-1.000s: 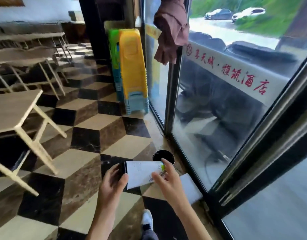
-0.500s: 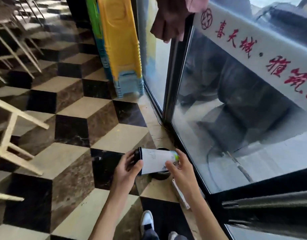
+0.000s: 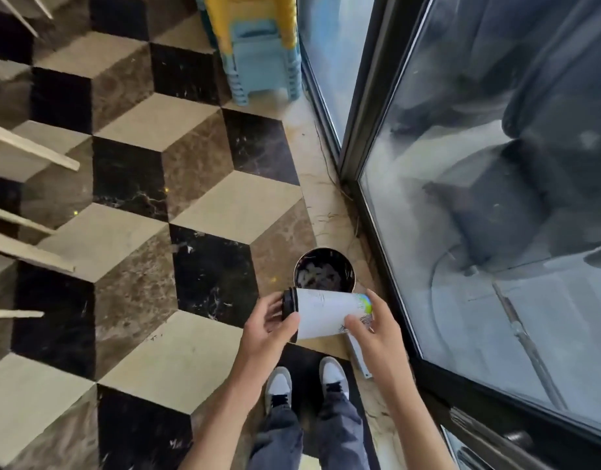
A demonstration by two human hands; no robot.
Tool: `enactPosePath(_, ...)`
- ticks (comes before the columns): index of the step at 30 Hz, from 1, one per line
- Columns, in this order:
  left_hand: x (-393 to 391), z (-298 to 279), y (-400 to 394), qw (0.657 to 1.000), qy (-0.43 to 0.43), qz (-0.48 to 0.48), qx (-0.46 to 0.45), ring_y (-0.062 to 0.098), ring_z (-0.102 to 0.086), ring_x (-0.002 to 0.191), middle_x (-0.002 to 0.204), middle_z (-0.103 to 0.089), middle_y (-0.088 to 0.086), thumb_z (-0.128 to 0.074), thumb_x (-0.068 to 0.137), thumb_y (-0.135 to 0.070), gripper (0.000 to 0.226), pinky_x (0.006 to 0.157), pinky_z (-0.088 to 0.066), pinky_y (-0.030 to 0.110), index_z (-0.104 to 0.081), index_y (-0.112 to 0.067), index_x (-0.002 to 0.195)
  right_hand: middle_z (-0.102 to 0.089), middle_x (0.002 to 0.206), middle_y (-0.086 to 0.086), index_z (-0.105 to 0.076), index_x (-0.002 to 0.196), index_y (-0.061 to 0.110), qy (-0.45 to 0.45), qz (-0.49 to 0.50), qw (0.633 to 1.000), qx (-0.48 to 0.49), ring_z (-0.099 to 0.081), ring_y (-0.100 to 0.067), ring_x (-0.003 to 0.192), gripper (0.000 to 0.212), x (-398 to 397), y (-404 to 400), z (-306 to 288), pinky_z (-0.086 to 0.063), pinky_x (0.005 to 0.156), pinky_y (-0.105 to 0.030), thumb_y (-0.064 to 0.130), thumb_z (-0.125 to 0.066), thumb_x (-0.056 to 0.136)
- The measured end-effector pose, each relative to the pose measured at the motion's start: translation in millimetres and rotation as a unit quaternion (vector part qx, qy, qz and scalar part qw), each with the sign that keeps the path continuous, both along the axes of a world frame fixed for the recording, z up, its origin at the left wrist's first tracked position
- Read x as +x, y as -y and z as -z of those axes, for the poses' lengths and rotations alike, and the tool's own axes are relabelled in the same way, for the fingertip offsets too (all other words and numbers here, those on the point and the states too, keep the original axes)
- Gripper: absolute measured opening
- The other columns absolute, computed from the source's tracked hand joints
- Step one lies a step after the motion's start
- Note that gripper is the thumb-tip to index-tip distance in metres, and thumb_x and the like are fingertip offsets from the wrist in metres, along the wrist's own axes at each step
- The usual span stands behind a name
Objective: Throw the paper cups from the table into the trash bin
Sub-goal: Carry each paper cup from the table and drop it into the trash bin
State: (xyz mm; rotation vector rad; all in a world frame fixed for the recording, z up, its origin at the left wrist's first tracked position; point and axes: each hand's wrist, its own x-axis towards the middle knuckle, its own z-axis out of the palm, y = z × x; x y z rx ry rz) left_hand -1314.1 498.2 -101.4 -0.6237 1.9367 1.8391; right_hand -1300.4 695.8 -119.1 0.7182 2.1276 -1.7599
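A white paper cup (image 3: 324, 312) with a black lid lies sideways between both hands. My left hand (image 3: 268, 329) grips its lidded end and my right hand (image 3: 373, 329) holds the bottom end, which bears a green and blue print. Just beyond the cup, a small round black trash bin (image 3: 347, 262) stands on the floor by the glass wall, with crumpled pale scraps inside. The cup hovers over the bin's near rim.
A glass wall with a dark frame (image 3: 387, 205) runs along the right. Stacked blue and yellow plastic stools (image 3: 261, 52) stand ahead by the glass. Wooden table legs (image 3: 31, 147) jut in from the left. My shoes (image 3: 305, 381) are on the checkered floor.
I have stepped closer and tilted my head down; the bin now lies just past the cup. Both hands still hold the cup sideways.
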Motion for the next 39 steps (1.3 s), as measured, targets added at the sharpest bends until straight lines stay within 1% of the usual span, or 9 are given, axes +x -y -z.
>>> enactPosePath(4, -11.6, 80.0, -18.5, 0.999, 0.049, -0.004, -0.020, 0.001, -0.067, 0.103, 0.117, -0.071, -0.008, -0.075, 0.072, -0.038, 0.044, 0.083, -0.053, 0.020, -0.064, -0.036, 0.115, -0.060, 0.115, 0.016, -0.044, 0.135, 0.031, 0.039, 0.006, 0.999, 0.004, -0.061, 0.009, 0.095, 0.052, -9.0, -14.3, 85.0, -0.046, 0.076, -0.007, 0.017, -0.065, 0.090)
enactPosePath(14, -30.9, 265.7, -32.8, 0.988, 0.147, -0.021, -0.044, -0.007, -0.067, 0.094, 0.111, -0.070, -0.012, -0.072, 0.072, -0.041, 0.034, 0.075, -0.050, 0.016, -0.063, -0.046, 0.105, -0.064, 0.125, -0.002, -0.044, 0.140, 0.020, 0.121, -0.014, 0.993, 0.007, -0.062, -0.018, 0.113, 0.058, -38.0, -24.5, 266.2, -0.051, 0.095, -0.041, 0.029, -0.062, 0.085)
enactPosePath(18, -43.6, 322.1, -32.9, 0.986, 0.163, -0.019, -0.037, 0.004, -0.069, 0.101, 0.113, -0.072, -0.009, -0.070, 0.072, -0.045, 0.041, 0.087, -0.053, 0.030, -0.062, -0.042, 0.112, -0.056, 0.132, 0.005, -0.039, 0.146, 0.025, 0.125, -0.004, 0.992, 0.011, -0.058, -0.004, 0.108, 0.064, -53.2, -23.4, 319.0, -0.047, 0.085, -0.026, 0.029, -0.060, 0.086)
enactPosePath(21, -54.1, 353.5, -35.1, 0.986, 0.159, -0.012, -0.044, -0.002, -0.067, 0.098, 0.111, -0.070, -0.015, -0.070, 0.069, -0.050, 0.040, 0.088, -0.052, 0.030, -0.061, -0.048, 0.108, -0.050, 0.142, 0.000, -0.035, 0.149, 0.023, 0.137, -0.017, 0.990, 0.017, -0.053, -0.014, 0.120, 0.066, -63.3, -22.7, 349.3, -0.046, 0.094, -0.033, 0.031, -0.060, 0.088)
enactPosePath(25, -72.7, 379.5, -40.8, 0.987, 0.149, -0.001, -0.060, 0.000, -0.065, 0.102, 0.114, -0.066, -0.017, -0.067, 0.071, -0.053, 0.036, 0.095, -0.052, 0.034, -0.060, -0.054, 0.106, -0.044, 0.151, -0.004, -0.033, 0.150, 0.020, 0.137, -0.001, 0.991, 0.005, -0.042, -0.020, 0.137, 0.067, -74.6, -27.2, 368.8, -0.039, 0.111, -0.043, 0.029, -0.059, 0.089)
enactPosePath(29, -90.6, 385.2, -48.7, 0.990, 0.132, 0.019, -0.047, 0.011, -0.057, 0.121, 0.134, -0.057, -0.007, -0.066, 0.078, -0.054, 0.060, 0.103, -0.046, 0.035, -0.054, -0.039, 0.135, -0.050, 0.145, -0.001, -0.035, 0.149, 0.017, 0.134, 0.014, 0.991, 0.000, -0.048, -0.020, 0.130, 0.063, -84.8, -34.8, 373.6, -0.044, 0.108, -0.043, 0.028, -0.057, 0.090)
enactPosePath(32, -98.0, 380.7, -46.7, 0.991, 0.128, 0.002, -0.040, 0.015, -0.053, 0.124, 0.140, -0.052, -0.006, -0.065, 0.080, -0.053, 0.053, 0.095, -0.043, 0.029, -0.056, -0.042, 0.131, -0.059, 0.128, 0.014, -0.055, 0.131, 0.026, 0.120, 0.026, 0.992, -0.009, -0.050, -0.017, 0.126, 0.043, -93.0, -38.6, 367.4, -0.048, 0.100, -0.037, 0.024, -0.056, 0.088)
enactPosePath(36, -95.3, 367.1, -40.1, 0.993, 0.107, -0.012, -0.045, 0.012, -0.055, 0.124, 0.139, -0.055, -0.005, -0.064, 0.078, -0.053, 0.052, 0.105, -0.044, 0.036, -0.058, -0.041, 0.128, -0.046, 0.147, 0.000, -0.040, 0.145, 0.014, 0.107, 0.040, 0.993, -0.015, -0.042, -0.020, 0.138, 0.059, -96.3, -45.4, 348.8, -0.040, 0.112, -0.046, 0.022, -0.057, 0.089)
enactPosePath(39, -91.7, 348.3, -37.6, 0.994, 0.086, -0.017, -0.060, 0.008, -0.055, 0.124, 0.138, -0.056, -0.008, -0.064, 0.078, -0.054, 0.051, 0.107, -0.044, 0.039, -0.058, -0.042, 0.128, -0.050, 0.125, 0.017, -0.040, 0.145, 0.015, 0.081, 0.023, 0.996, -0.009, -0.055, -0.004, 0.117, 0.057, -95.9, -49.2, 329.0, -0.048, 0.093, -0.025, 0.021, -0.057, 0.091)
